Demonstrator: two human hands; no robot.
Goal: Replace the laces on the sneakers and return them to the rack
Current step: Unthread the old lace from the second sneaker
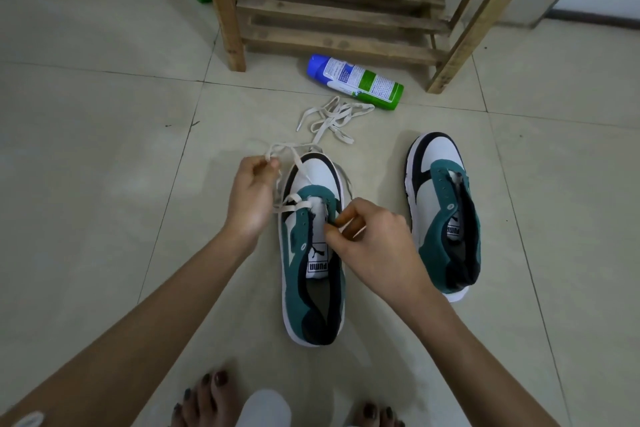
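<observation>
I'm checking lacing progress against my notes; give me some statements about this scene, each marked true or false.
1. The left hand pinches a white lace. True.
2. The right hand works at the eyelets of the sneaker under the hands. True.
3. The other sneaker is fully laced. False: its eyelets are bare.
4. The spray can stands upright. False: it lies on its side on the floor.
5. Both sneakers sit on the wooden rack. False: both are on the floor before it.

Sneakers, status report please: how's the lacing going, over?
Left hand pinches lace end, right hand pinches it at the eyelets. Near sneaker threaded one row; other sneaker unlaced. Spray can lies beyond, not in the way.
</observation>
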